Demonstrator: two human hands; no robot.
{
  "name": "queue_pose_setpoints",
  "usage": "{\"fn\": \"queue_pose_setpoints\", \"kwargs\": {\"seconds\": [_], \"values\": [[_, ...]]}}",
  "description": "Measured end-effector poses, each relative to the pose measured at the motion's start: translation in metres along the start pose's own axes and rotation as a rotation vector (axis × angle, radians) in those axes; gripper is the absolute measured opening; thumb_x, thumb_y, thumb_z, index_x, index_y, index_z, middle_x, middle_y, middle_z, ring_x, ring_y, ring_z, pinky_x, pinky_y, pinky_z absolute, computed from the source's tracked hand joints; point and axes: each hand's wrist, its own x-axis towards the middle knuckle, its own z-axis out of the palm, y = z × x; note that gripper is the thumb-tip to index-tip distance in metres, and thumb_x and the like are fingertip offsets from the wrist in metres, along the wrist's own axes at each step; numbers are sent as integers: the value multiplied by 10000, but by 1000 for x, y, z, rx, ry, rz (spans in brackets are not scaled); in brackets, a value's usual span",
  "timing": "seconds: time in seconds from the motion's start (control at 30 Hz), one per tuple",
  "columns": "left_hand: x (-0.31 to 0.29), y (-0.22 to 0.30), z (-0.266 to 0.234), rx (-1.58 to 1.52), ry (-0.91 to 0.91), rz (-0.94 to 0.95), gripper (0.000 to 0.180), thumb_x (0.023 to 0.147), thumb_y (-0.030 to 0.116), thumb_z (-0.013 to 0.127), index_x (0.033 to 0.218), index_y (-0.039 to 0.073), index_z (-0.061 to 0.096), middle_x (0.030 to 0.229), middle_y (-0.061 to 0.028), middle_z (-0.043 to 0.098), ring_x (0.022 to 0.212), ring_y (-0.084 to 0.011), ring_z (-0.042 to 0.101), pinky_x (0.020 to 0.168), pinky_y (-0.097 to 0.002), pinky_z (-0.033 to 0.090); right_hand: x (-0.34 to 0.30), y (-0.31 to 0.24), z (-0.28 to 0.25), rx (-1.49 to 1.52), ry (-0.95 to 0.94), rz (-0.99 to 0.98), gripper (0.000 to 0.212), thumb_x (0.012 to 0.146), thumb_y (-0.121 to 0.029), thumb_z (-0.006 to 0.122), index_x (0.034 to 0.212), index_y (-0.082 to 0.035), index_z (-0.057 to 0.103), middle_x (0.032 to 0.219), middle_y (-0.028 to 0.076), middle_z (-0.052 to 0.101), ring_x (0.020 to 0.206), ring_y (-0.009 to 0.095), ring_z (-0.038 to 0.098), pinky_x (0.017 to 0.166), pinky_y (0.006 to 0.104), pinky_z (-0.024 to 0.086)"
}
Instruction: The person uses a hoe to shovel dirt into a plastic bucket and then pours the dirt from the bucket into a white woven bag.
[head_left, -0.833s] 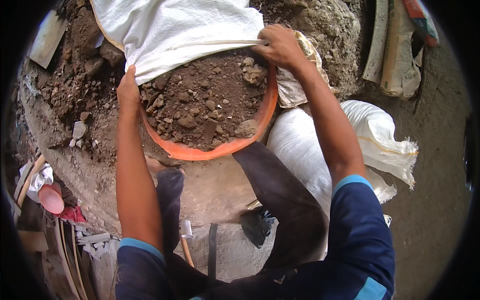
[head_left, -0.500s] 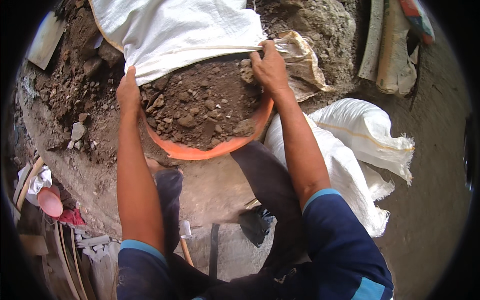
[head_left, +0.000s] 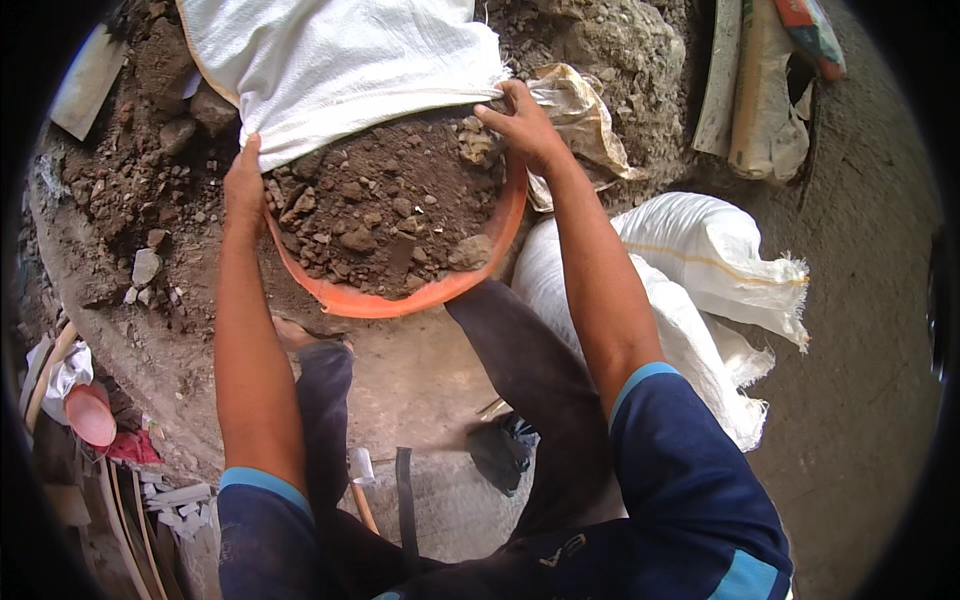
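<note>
An orange basin (head_left: 400, 304) heaped with brown soil and stones (head_left: 385, 215) stands in front of me. The mouth of a white woven sack (head_left: 350, 70) is drawn over its far side. At the left end of that mouth, my left hand (head_left: 245, 190) is closed on the sack's edge, beside the basin's rim. My right hand (head_left: 522, 125) pinches the other end of the edge at the far right of the basin. The basin's far rim is hidden under the sack.
Filled white sacks (head_left: 700, 240) lie to the right, and a crumpled beige sack (head_left: 575, 110) sits past my right hand. Rubble (head_left: 630, 60) piles up at the back. A hammer-like tool (head_left: 362, 490) is near my legs, with wood scraps (head_left: 125, 520) at lower left.
The whole view has shifted slightly, so most things appear a little further left. Both hands keep their hold on the sack's mouth; the right thumb now sticks out more.
</note>
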Motion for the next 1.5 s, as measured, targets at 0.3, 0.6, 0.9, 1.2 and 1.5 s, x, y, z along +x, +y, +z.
{"fn": "queue_pose_setpoints", "kwargs": {"seconds": [0.3, 0.6, 0.9, 1.2, 1.5], "values": [[-48, -9, 4, 259, 80, 202, 735, 931, 596, 371, 1148, -73, 587, 1089, -299, 610, 1049, -419, 574, 921, -433, 408, -28, -12, 18, -215, 259, 28, 481, 860, -341, 572, 1212, -26, 478, 1076, 288, 615, 1035, 426, 591, 891, 448, 448], [-151, -10, -52, 223, 57, -18, 713, 940, 555, 399, 1203, -89, 559, 1143, -258, 606, 1061, -364, 573, 920, -410, 408, -132, -44, 30, -207, 48, 353, 554, 874, -413, 509, 1293, -55, 449, 1168, 303, 581, 1124, 421, 557, 963, 421, 419], [-232, -27, -131, 261, -30, -400, 716, 948, 529, 441, 1237, -120, 527, 1203, -232, 590, 1070, -304, 570, 906, -388, 421, -249, -120, 26, -264, -111, 549, 564, 888, -411, 516, 1302, -34, 455, 1194, 303, 575, 1144, 425, 545, 974, 436, 409], [-323, 28, -166, 278, -184, -568, 663, 932, 592, 422, 1071, -40, 569, 756, -88, 546, 496, -137, 424, 416, -320, 359, -320, -209, -34, -347, -190, 614, 599, 881, -412, 499, 1335, -27, 425, 1261, 279, 546, 1201, 400, 514, 1006, 433, 395], [-368, 69, -170, 156, -172, -596, 583, 941, 608, 374, 1001, 46, 519, 657, -14, 386, 488, -145, 353, 433, -326, 357, -322, -248, -64, -410, -209, 551, 613, 915, -413, 483, 1380, -24, 391, 1330, 248, 510, 1248, 376, 483, 1038, 416, 377]]}}
